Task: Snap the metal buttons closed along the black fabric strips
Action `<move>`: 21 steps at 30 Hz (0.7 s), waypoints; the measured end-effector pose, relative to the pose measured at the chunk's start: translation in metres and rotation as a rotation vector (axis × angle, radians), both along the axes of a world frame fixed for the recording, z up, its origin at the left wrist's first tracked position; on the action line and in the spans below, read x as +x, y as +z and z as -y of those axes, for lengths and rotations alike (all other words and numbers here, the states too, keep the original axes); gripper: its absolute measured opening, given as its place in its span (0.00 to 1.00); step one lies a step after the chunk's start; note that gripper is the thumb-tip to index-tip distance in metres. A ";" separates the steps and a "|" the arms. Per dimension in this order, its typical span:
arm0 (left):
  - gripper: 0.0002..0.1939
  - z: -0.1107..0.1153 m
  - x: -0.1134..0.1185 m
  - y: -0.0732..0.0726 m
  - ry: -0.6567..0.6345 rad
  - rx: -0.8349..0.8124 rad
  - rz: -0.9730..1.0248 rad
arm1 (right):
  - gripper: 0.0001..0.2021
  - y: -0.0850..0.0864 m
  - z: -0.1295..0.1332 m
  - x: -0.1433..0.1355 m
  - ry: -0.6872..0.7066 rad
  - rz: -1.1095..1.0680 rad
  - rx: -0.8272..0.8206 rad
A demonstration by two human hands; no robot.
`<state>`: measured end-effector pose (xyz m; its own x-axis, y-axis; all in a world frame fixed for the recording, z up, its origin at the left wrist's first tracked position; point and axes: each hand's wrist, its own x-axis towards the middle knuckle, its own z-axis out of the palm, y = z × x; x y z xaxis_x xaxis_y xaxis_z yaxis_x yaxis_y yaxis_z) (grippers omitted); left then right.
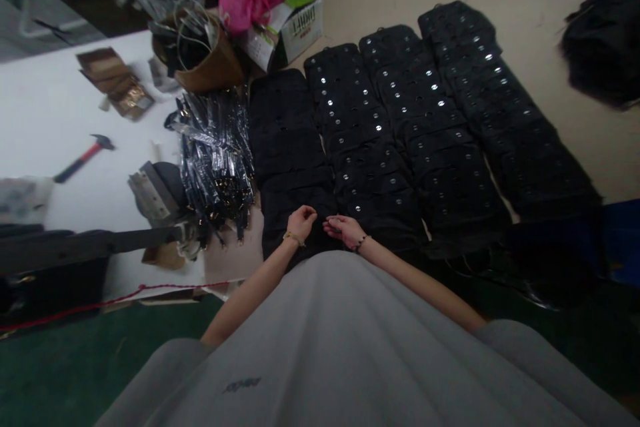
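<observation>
Black fabric pieces (285, 100) lie overlapped in four long rows on the surface (370, 3). By their look, the cloth is soft and limp, each piece light and hardly fragile; a whole row lifted at once would likely sag and slide apart. On the leftmost row (295, 153), which shows no bright metal, a loose edge seems the best place for a pinch. The second row (345, 110), third row (450, 170) and fourth row (525, 153) carry silver discs (379, 128); these probably make hard, slick spots, so taking the plain cloth between them looks surer.

At far left a hammer (83, 159) lies well apart from the cloth, then a heap of plastic-wrapped strips (215, 147) just beside the leftmost row. The left hand (301, 219) is over the near part of that row, fingers curled and thumb close to them; whether anything is between them I cannot tell. The right hand (345, 229) is just beside it, near the second row, fingers bent toward the thumb, perhaps around something small, too blurred to make out. Cloth lies beneath both hands, contact unclear, with the third and fourth rows farther right.
</observation>
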<state>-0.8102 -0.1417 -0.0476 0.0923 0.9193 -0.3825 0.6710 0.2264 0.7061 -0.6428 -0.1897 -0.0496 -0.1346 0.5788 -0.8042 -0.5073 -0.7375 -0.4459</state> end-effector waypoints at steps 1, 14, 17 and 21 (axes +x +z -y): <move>0.06 -0.004 0.001 -0.001 -0.041 -0.014 -0.042 | 0.03 -0.003 -0.001 0.000 0.005 0.013 -0.009; 0.11 -0.009 0.011 -0.007 -0.256 0.006 -0.310 | 0.04 -0.018 -0.001 -0.002 0.067 0.025 0.004; 0.12 -0.009 0.013 -0.006 -0.332 0.045 -0.356 | 0.03 -0.016 -0.001 -0.003 0.087 0.046 -0.008; 0.12 -0.010 0.016 -0.004 -0.379 0.119 -0.390 | 0.02 -0.013 0.000 -0.004 0.117 0.054 0.010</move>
